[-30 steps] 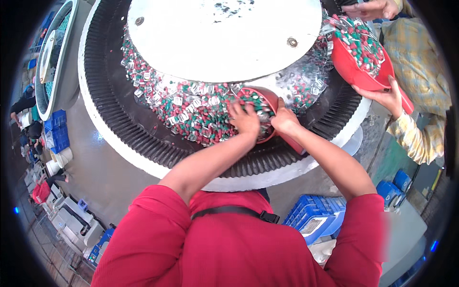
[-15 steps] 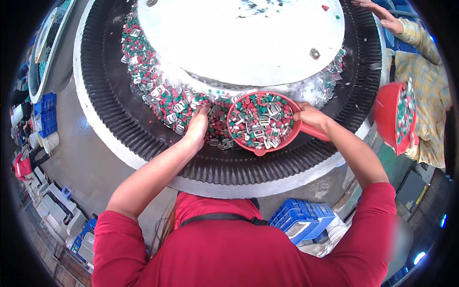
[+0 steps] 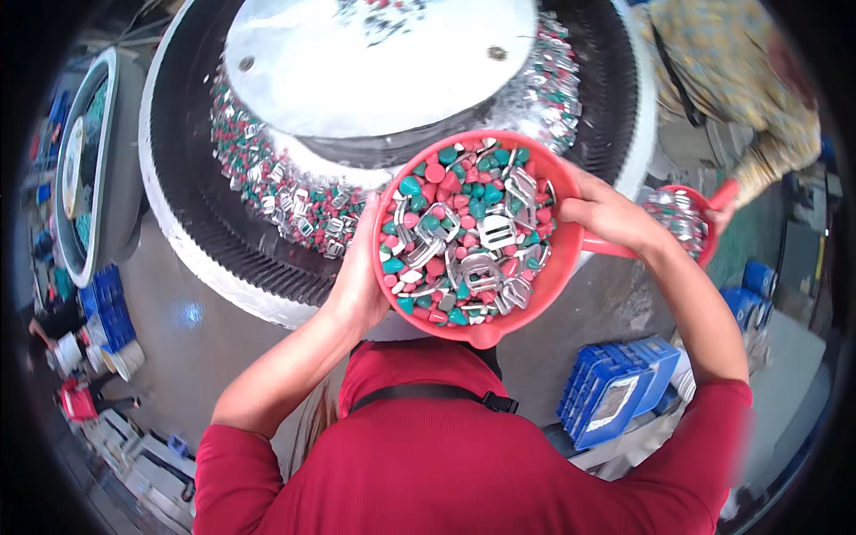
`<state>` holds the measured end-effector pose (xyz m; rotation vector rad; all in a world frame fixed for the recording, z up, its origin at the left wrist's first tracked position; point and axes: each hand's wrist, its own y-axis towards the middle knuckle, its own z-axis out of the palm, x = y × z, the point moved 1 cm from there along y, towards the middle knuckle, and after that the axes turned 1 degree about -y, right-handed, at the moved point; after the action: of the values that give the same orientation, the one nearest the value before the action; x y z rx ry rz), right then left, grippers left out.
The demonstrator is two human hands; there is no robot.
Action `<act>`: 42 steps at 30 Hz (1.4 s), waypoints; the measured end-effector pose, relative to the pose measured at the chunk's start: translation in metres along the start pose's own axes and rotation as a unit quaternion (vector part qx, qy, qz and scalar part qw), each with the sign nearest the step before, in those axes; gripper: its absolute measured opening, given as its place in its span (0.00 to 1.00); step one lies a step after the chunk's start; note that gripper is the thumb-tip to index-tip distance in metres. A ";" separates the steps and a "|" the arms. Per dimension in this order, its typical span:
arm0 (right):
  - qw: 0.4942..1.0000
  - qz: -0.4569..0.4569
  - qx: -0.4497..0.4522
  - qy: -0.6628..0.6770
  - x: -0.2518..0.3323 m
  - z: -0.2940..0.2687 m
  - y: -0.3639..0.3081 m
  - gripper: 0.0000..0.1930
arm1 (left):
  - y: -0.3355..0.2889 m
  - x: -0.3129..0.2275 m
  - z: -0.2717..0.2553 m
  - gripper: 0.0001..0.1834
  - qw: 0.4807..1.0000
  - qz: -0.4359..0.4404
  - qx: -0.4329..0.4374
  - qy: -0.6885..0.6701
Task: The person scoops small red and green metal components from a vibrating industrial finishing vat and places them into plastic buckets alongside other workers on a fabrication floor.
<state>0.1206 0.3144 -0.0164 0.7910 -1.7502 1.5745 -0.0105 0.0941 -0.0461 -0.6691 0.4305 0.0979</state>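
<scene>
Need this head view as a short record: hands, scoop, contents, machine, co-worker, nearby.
left hand: at left side of red scoop; exact finger grip hidden
right hand: gripping the scoop at its handle side
contents: red and green media pieces mixed with slotted metal buckles
scoop position: over the near rim of the round bowl
machine: bowl with black ribbed lining, white central dome, similar mix around dome
co-worker: hand on second red scoop, right
nearby: blue crates, lower right
</scene>
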 end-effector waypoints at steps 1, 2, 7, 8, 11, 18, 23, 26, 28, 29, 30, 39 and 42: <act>0.998 -0.010 -0.043 -0.050 -0.005 -0.004 -0.023 0.31 | -0.008 0.003 0.018 0.32 0.999 0.009 0.027 0.022; 0.993 -0.015 -0.088 -0.083 -0.008 -0.005 -0.048 0.25 | -0.015 0.008 0.033 0.32 0.999 0.003 0.036 0.033; 0.895 -0.036 -0.275 -0.349 -0.026 0.003 -0.178 0.17 | -0.028 0.078 0.092 0.32 0.992 -0.064 0.104 0.019; 0.894 -0.028 -0.283 -0.346 -0.039 0.007 -0.200 0.17 | -0.027 0.099 0.104 0.32 0.990 -0.082 0.109 0.036; 0.876 0.046 -0.355 -0.324 -0.080 0.011 -0.255 0.16 | -0.020 0.173 0.121 0.30 0.984 -0.152 0.086 0.028; 0.901 0.137 -0.336 -0.237 -0.274 0.031 -0.299 0.16 | 0.030 0.355 0.056 0.26 0.948 -0.317 0.033 0.009; 0.932 0.116 -0.314 -0.140 -0.403 0.024 -0.259 0.14 | 0.078 0.401 0.029 0.32 0.904 -0.377 -0.033 0.200; 0.964 0.208 -0.152 0.073 -0.443 -0.012 -0.205 0.12 | 0.133 0.418 -0.015 0.37 0.847 -0.438 -0.092 0.289; 0.965 0.239 -0.062 0.085 -0.507 -0.035 -0.164 0.11 | 0.172 0.423 -0.016 0.39 0.818 -0.436 -0.092 0.364; 0.960 0.263 0.040 0.090 -0.536 -0.041 -0.143 0.11 | 0.197 0.424 -0.025 0.38 0.789 -0.448 -0.088 0.412; 0.960 0.261 0.042 0.094 -0.559 -0.047 -0.125 0.11 | 0.214 0.427 -0.030 0.37 0.781 -0.435 -0.088 0.441; 0.856 0.231 0.237 0.397 -0.627 -0.065 -0.067 0.10 | 0.278 0.404 -0.011 0.34 0.739 -0.251 -0.119 0.613; 0.860 0.218 0.204 0.414 -0.632 -0.064 -0.087 0.09 | 0.265 0.404 0.015 0.34 0.696 -0.213 -0.081 0.680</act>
<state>0.5787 0.3782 -0.4602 -0.1760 -0.9856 2.1825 0.3019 0.2912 -0.3579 -0.9234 1.7039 -0.8961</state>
